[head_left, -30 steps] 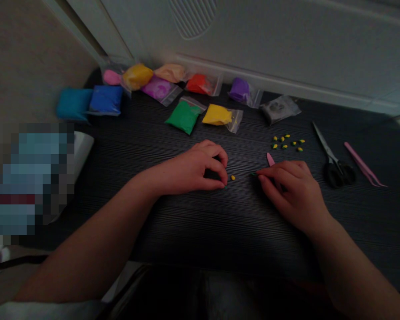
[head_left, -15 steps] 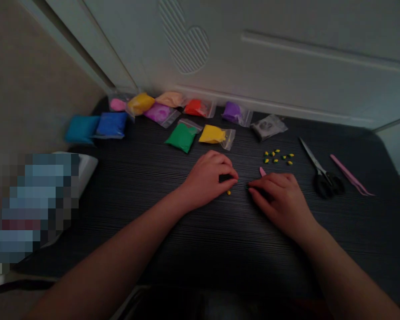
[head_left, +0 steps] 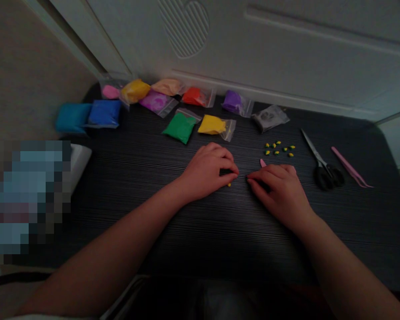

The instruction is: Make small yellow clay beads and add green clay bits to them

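My left hand (head_left: 210, 171) rests on the dark table with thumb and forefinger pinched together; what is between them, if anything, is too small to make out. A small yellow bit of clay (head_left: 229, 184) lies just under its thumb. To the right, my right hand (head_left: 278, 189) is also closed in a pinch, and its fingertips hide whatever they hold. A pink tool (head_left: 262, 163) shows partly from beneath this hand, its rest covered. Beyond the right hand lie several small yellow-and-green clay pieces (head_left: 276, 152), loosely grouped.
Black-handled scissors (head_left: 323, 166) and pink tweezers (head_left: 350, 166) lie at the right. Along the back are bags of coloured clay, among them a green bag (head_left: 180, 126), a yellow bag (head_left: 213, 125) and a blue bag (head_left: 104, 113). A blurred-out object (head_left: 30, 191) stands at left.
The whole scene has shifted slightly upward as the camera tilted. Both hands keep nearly the same pinched pose on the table; a green speck at the right fingertips is no longer distinct.
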### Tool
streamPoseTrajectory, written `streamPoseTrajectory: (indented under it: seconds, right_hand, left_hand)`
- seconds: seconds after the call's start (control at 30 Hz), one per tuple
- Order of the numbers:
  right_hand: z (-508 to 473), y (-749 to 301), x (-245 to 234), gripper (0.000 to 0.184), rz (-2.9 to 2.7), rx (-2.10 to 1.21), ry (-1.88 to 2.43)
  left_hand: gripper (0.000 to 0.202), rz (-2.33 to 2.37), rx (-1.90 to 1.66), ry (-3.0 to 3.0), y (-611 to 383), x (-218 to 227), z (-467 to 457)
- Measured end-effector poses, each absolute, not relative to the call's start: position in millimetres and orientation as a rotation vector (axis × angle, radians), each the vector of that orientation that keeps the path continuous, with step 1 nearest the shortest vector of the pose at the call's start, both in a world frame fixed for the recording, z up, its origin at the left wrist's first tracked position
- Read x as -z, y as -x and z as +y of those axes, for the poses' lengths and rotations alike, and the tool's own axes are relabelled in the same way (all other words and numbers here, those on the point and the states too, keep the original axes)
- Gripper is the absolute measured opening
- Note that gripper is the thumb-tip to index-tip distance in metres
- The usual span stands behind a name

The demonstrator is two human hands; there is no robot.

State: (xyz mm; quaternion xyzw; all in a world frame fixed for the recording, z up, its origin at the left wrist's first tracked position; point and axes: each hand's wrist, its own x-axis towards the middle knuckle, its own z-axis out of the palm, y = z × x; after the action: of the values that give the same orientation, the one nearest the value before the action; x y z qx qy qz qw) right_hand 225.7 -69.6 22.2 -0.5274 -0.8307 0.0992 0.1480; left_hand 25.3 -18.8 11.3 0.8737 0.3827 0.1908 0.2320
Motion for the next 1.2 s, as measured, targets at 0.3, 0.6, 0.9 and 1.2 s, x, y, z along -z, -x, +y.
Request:
streamPoseTrajectory:
  seconds: [0.3,0.6,0.9,1.2]
  right_hand:
    - [-69.4,-229.6,-23.7,0.015,-2.345,-0.281,1.534]
    - [-70.7,-228.4,-23.8,0.014,-2.339,-0.272,1.513]
    - [-70.3,-213.7,-27.7,0.016,-2.374,-0.287,1.520]
    - [-76.4,-236.2,-34.1,0.021,-2.472,-0.176,1.478]
  left_hand:
    - [0.018,1.044,-0.547,-2.373,-23.3,-12.0,-18.1]
    - [0.016,1.060,-0.547,-2.372,-24.2,-11.8,-18.2]
    - [0.014,1.102,-0.734,-2.122,-21.2,-16.0,-15.7]
    - [0.017,1.163,-0.721,-1.943,-17.7,-21.2,-17.2]
